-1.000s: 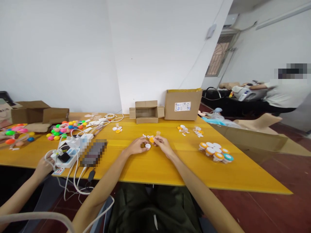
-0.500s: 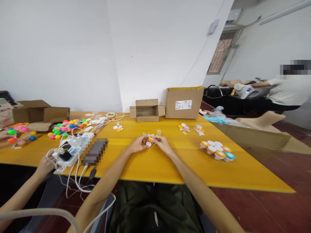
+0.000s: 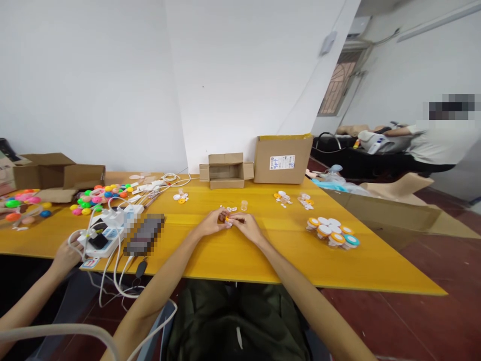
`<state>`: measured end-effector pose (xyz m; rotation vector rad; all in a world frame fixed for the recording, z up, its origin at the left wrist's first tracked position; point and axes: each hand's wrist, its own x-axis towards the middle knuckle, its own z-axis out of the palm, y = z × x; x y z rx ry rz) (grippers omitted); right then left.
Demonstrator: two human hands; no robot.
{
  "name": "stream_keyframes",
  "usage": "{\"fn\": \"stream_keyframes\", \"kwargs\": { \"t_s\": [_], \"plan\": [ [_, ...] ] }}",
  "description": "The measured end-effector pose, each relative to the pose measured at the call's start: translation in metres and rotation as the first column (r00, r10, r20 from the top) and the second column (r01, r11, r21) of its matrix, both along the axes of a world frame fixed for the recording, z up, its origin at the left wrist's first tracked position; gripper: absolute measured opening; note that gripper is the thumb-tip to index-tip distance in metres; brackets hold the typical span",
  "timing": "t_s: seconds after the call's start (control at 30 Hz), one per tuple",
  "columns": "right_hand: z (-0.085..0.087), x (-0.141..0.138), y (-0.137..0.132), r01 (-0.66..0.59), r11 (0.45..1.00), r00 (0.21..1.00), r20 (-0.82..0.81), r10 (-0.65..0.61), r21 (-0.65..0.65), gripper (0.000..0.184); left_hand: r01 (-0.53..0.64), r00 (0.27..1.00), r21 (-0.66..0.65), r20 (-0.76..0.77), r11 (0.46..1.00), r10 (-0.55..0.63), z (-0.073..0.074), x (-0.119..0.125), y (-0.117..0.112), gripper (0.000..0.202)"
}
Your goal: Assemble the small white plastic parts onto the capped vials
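At the middle of the table, my left hand point(image 3: 212, 222) and my right hand point(image 3: 245, 225) meet with closed fingers around a small orange cap point(image 3: 227, 219). Most of the cap is covered by fingertips; a whitish bit shows against it. Just beyond the fingers lie several small white pieces point(image 3: 232, 208). A clear plastic cup point(image 3: 244, 205) stands behind my right hand. Off to the right, several clear cups with white, orange and teal lids point(image 3: 333, 231) are grouped together.
An open small carton point(image 3: 226, 175) and a large cardboard box point(image 3: 282, 159) stand at the back. Small piles of parts point(image 3: 282, 196) lie about. Left are a power strip point(image 3: 108, 238), cables, a phone point(image 3: 146, 234), coloured balls point(image 3: 93, 199) and another person's hand point(image 3: 67, 253).
My right hand has moved left, closer to my left hand. The white disc seen below the orange cap is now mostly hidden as the two come together between my fingers.
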<state>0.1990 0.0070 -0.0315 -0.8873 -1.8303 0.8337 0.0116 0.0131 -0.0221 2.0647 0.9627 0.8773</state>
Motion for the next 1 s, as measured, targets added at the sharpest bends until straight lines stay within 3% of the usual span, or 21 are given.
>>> {"fn": "stream_keyframes", "kwargs": {
  "t_s": [0.37,1.0],
  "plan": [
    [-0.0029,-0.0018,-0.0004,0.012,0.998,0.999,0.039,-0.014,0.057,0.012,0.009,0.997,-0.036,0.078,0.999,-0.006,0.0024,-0.0009,-0.0011,0.038],
    [-0.0043,-0.0033,-0.0002,0.029,0.993,0.995,0.094,-0.041,0.116,0.015,-0.018,1.0,0.004,0.022,1.0,0.018,0.005,-0.0021,-0.0004,0.032]
  ]
}}
